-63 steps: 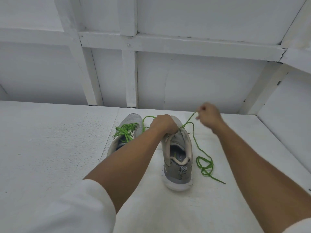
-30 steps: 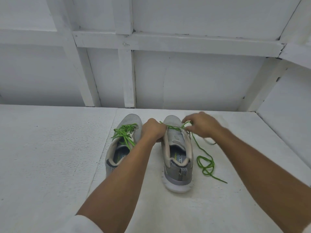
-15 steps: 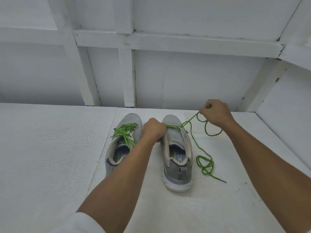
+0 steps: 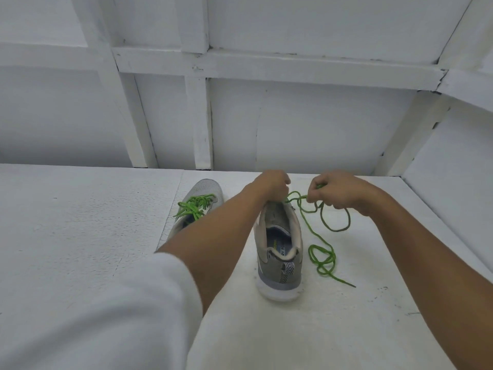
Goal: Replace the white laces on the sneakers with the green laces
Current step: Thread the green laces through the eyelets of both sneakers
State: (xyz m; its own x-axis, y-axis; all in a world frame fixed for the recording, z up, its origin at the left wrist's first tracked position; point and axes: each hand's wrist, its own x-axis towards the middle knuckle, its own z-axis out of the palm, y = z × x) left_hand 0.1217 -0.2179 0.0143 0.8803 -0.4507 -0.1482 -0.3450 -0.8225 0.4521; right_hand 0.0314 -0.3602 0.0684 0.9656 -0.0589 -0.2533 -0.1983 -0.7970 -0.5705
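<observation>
Left sneaker [image 4: 208,188] already laced. Now lacing right sneaker [image 4: 280,252] on the tabletop [image 4: 80,236]: my left hand [image 4: 269,186] grips its upper, my right hand [image 4: 338,192] pinches the green lace [image 4: 309,253] just beside. Next, I judge: thread the next eyelet and draw the slack.

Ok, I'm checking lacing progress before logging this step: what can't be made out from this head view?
Head view only:
- Eyelets of the nearer sneaker: covered by the left hand, so the threaded rows can't be counted.
- One end of the green lace: buried in the right hand.
- Heel of the laced sneaker: behind the left forearm.
- Insole print: mostly hidden inside the sneaker; few letters show.
</observation>
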